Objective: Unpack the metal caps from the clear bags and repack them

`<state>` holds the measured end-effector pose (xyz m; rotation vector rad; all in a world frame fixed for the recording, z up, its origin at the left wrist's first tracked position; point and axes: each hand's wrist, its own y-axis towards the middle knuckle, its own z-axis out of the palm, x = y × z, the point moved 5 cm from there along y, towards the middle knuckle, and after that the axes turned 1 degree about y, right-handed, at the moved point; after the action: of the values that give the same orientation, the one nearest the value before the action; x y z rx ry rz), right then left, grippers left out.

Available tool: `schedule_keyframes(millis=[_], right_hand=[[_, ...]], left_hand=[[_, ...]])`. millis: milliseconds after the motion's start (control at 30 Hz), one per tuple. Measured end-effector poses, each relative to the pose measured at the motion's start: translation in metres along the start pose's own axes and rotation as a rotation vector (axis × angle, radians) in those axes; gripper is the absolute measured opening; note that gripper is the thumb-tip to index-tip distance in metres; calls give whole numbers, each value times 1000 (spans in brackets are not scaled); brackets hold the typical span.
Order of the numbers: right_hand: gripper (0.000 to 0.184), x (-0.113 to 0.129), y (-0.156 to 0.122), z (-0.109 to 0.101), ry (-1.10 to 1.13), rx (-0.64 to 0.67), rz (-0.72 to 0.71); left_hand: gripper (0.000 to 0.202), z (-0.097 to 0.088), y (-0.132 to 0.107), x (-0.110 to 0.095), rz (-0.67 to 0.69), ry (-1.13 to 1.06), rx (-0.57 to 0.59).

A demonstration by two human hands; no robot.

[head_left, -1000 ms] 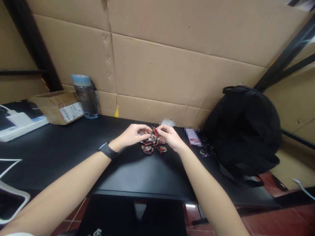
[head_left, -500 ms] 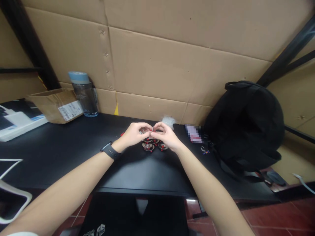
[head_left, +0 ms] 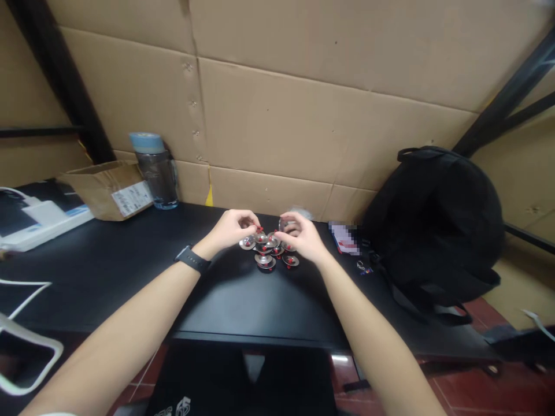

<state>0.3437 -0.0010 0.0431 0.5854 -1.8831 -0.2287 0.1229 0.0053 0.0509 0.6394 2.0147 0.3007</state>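
Several finger cymbals (head_left: 265, 260), silvery discs with red loops, lie in a loose heap on the black table (head_left: 260, 306). My left hand (head_left: 236, 226), with a black watch on its wrist, is over the heap's left side. Its thumb and fingers pinch the red loop of a cymbal (head_left: 261, 237). On the right, my right hand (head_left: 301, 234) curls around another finger cymbal (head_left: 281, 224), which stands on edge between thumb and fingertips. Single cymbals lie at the heap's edges, one at the left (head_left: 247, 242) and one at the right front (head_left: 290, 262).
A clear plastic bag (head_left: 300, 213) lies behind my right hand. Rightward are a pixelated packet (head_left: 344, 238), a small keyring (head_left: 362, 267) and a black backpack (head_left: 437, 231). At left stand a water bottle (head_left: 156, 173), a paper bag (head_left: 106, 188) and a power strip (head_left: 65, 222). Cardboard (head_left: 277, 133) walls the back.
My hands were together above the heap; now they are apart, the right one holding a finger cymbal on edge. More of the heap shows. The view has shifted slightly.
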Motion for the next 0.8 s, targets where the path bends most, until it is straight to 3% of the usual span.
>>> schedule_keyframes(millis=[133, 300, 500, 800], right_hand=[[43, -18, 5, -51, -507, -51, -26], [39, -53, 0, -86, -618, 148, 158], [45, -76, -4, -93, -626, 246, 260], [45, -80, -2, -87, -617, 281, 238]], left_hand=[[22, -33, 5, 33, -43, 128, 69], [32, -63, 0, 77, -182, 126, 223], [33, -67, -4, 93, -237, 142, 298], [36, -60, -4, 111, -251, 110, 303]])
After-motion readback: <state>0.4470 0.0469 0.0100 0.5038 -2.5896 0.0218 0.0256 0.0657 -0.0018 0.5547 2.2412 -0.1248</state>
